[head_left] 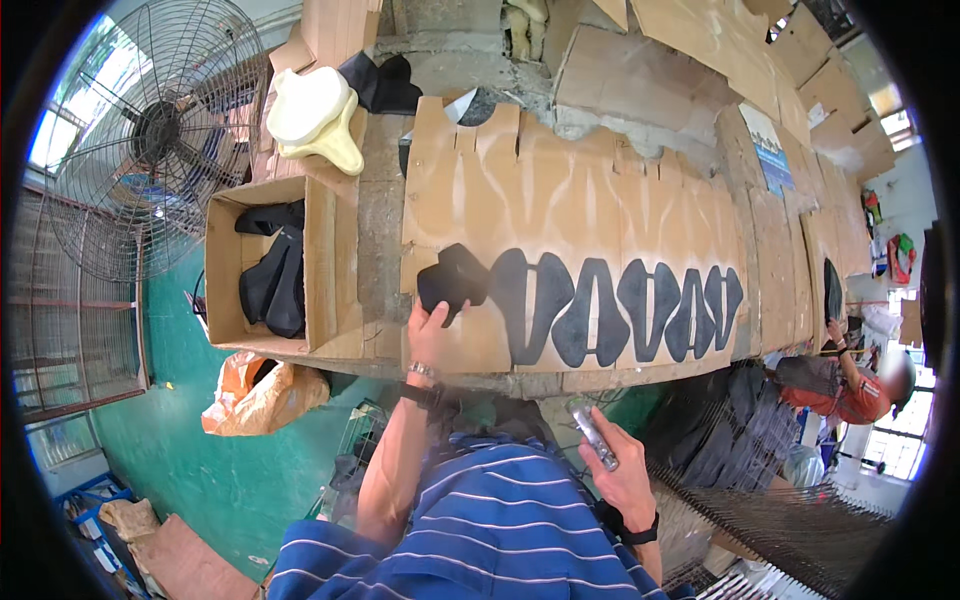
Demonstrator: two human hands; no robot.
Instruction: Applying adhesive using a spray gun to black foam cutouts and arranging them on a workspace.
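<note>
My left hand is closed on a folded black cover piece, held over the left part of a cardboard sheet. To its right, several flat black saddle-shaped pieces lie in a row along the near edge of the sheet, pointing alternate ways. My right hand, low in front of my body, is wrapped round a silver metal tool that looks like a spray gun. Pale curved marks cover the cardboard beyond the pieces.
An open carton of black pieces stands at the left, with a cream saddle-shaped form behind it. A large wire fan is farther left. An orange-white sack sits below the bench. Another person works at the right, near a wire rack.
</note>
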